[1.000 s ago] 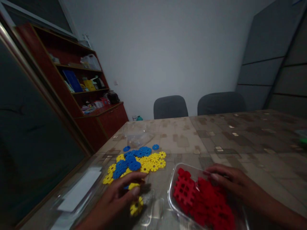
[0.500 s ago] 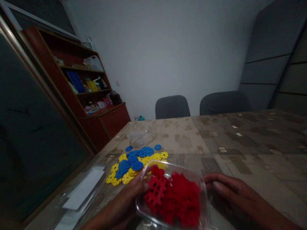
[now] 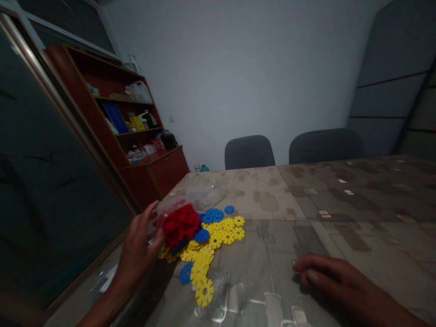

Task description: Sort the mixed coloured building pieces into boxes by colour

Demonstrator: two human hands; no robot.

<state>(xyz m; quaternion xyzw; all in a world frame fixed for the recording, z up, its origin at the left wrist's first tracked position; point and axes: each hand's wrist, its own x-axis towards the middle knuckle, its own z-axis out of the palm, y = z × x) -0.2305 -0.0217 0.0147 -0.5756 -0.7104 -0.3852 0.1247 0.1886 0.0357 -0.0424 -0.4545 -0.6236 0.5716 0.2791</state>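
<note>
While the right hand (image 3: pixel 327 277) is lying loose and empty on the table (image 3: pixel 340 204) near its front edge, the left hand (image 3: pixel 139 245) is gripping a clear tub (image 3: pixel 166 206) of red pieces (image 3: pixel 180 222). The tub is hanging tilted above yellow and blue discs (image 3: pixel 218 231) lying by the left edge.
</note>
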